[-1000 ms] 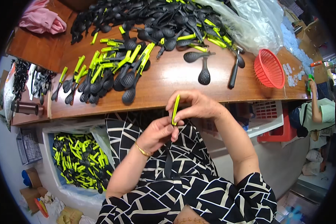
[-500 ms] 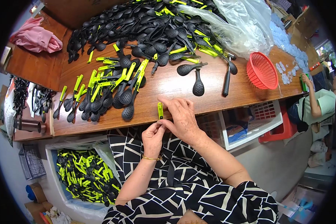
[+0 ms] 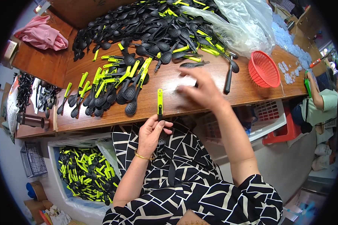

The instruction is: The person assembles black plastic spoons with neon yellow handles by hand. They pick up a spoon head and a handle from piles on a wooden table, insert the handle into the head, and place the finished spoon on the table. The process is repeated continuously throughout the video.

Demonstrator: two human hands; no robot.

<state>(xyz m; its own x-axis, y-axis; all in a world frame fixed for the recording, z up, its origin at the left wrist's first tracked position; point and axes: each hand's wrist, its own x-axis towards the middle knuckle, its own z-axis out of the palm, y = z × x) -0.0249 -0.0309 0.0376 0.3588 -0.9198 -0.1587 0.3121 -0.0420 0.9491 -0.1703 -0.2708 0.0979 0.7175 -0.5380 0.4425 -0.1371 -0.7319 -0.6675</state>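
Note:
My left hand is closed round the dark neck of a small perforated spoon with a lime-green handle. The handle stands up past the fingers at the table's edge; the spoon's bowl partly shows below them. My right hand, blurred by motion, is over the table with thumb and fingers apart. It covers most of a loose black perforated spoon, and a dark bit shows between thumb and fingers. Just beyond lies another black spoon. Left of these, several green-handled spoons lie in a loose heap.
A large pile of black spoons fills the table's back, beside clear plastic sheeting. A red basket and a black-handled tool stand and lie at right. A lined bin of green-and-black pieces sits lower left. Another person is at far right.
My right hand has let go of the green-handled spoon and moved up and right over the loose black spoon. My left hand keeps the green-handled spoon, now showing more of its handle.

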